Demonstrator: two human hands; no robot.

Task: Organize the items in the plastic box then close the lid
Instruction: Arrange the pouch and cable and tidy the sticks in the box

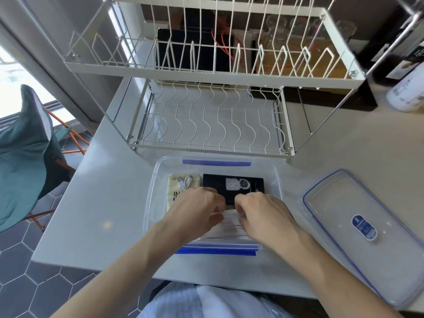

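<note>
A clear plastic box (151,189) with blue clips stands on the white counter in front of me. Inside lie a cream pouch (174,193) with a white cable (184,182) on it, a black flat pack (238,184) and a white ribbed item (229,222) near the front. My left hand (197,206) and my right hand (263,211) are both down in the box, fingers curled onto the top edge of the white item. The clear lid (332,203) with a blue seal and a sticker lies flat on the counter to the right of the box.
A white two-tier wire dish rack (211,125) stands just behind the box. A white bottle (406,92) and dark things sit at the back right. A teal chair (25,152) stands left of the counter over a dark hexagon-tile floor.
</note>
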